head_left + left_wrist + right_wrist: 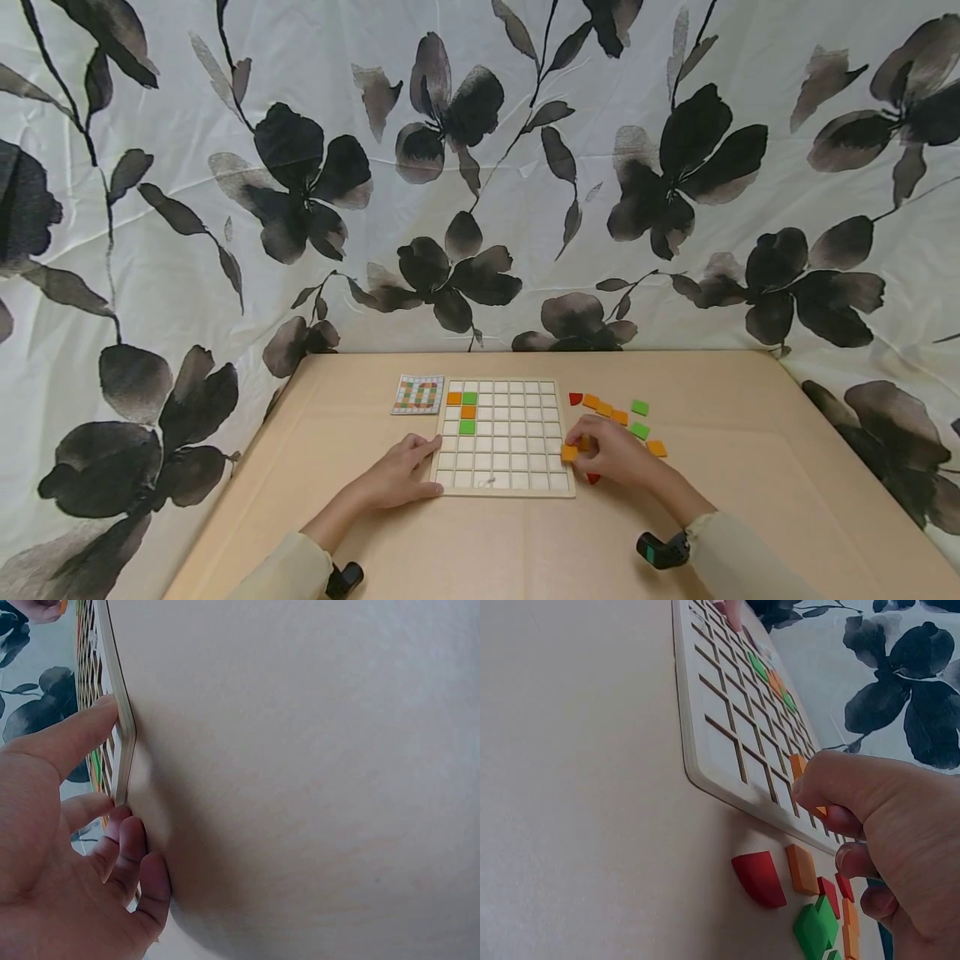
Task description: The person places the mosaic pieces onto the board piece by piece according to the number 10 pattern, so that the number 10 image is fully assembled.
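Note:
A light wooden grid board (pixel 506 492) lies on the table, with two orange and two green square tiles in its upper left cells. My left hand (pixel 401 473) rests against the board's left edge near its lower corner, thumb and fingers touching the rim (pixel 124 761). At the board's right edge, my right hand (pixel 618 450) pinches an orange tile (pixel 569 453) between thumb and fingers. In the right wrist view that orange tile (pixel 798 765) is held just over the rim, partly hidden by the fingers.
Loose orange tiles (pixel 619 417), green tiles (pixel 640 407) and red curved pieces (pixel 575 398) lie right of the board, some behind my right hand. A coloured pattern card (pixel 417 395) lies at the board's upper left. Floral cloth (pixel 450 208) hangs behind the table.

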`<control>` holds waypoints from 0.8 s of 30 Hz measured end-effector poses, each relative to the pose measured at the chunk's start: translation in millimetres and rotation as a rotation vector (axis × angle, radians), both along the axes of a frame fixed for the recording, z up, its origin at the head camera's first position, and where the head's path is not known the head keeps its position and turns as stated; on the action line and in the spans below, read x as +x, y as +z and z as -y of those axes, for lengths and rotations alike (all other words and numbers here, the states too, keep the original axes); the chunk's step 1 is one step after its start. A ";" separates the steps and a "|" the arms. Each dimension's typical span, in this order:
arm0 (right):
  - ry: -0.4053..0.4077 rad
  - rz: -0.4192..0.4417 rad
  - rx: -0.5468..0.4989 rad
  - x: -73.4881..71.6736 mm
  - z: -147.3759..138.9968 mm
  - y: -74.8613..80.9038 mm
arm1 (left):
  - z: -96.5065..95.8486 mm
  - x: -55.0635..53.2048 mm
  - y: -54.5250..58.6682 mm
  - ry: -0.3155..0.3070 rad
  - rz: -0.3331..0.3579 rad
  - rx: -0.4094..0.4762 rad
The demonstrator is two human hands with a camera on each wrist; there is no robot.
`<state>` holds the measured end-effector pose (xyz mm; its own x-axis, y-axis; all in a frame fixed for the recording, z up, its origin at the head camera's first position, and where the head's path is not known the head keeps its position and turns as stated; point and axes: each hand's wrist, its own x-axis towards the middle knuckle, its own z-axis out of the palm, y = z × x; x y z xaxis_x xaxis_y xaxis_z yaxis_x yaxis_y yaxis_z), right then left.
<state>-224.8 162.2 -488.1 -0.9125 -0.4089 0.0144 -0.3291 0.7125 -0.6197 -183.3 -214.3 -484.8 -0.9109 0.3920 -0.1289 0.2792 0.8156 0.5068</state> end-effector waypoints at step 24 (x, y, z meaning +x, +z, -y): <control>0.106 -0.087 -0.036 -8.9 29.6 1.7 | 0.5 0.5 0.2 -0.003 -0.001 0.011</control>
